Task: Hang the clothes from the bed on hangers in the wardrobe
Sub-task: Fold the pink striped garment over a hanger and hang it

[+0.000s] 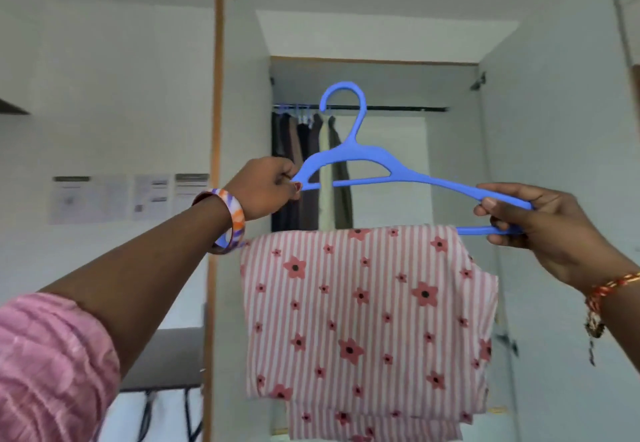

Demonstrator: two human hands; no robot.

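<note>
A blue plastic hanger (360,155) is held up in front of the open wardrobe, hook upward. A pink-and-white striped garment with red flowers (363,320) is folded over its lower bar and hangs down. My left hand (265,192) grips the hanger's left end. My right hand (540,230) grips its right end, fingers curled round both bars. Behind the hook runs the dark wardrobe rail (398,108).
Several dark and pale clothes (308,164) hang on hangers at the rail's left end. White wardrobe doors stand open on both sides, the left one (239,199) with a wooden edge. Papers (131,197) are stuck on the left wall. A grey desk (169,358) stands low left.
</note>
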